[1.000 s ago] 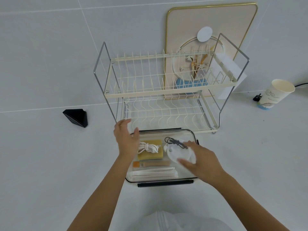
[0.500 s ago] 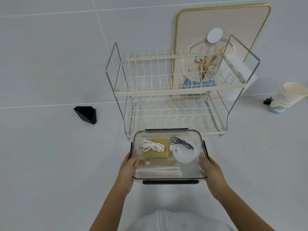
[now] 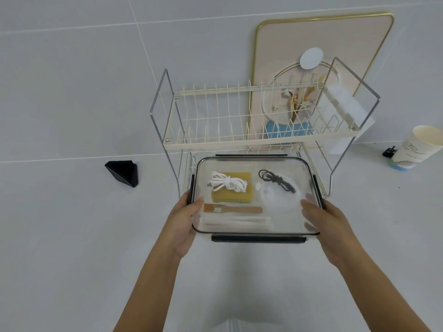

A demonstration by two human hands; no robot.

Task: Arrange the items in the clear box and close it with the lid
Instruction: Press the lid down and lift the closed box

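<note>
Lid (image 3: 254, 164) on box (image 3: 251, 226); L hand (image 3: 183, 224) & R hand (image 3: 328, 226) grip its sides. Next: snap clips down.

Your left hand (image 3: 183, 226) and right hand (image 3: 328, 230) are bare: no gloves, rings, watch or bracelets show on either one. Both of your forearms are uncovered along the whole length in view, with no sleeve cuff reaching into the picture. Low in the middle, between your arms, sits a pale white garment (image 3: 236, 325) with a faint centre seam running down it.
</note>
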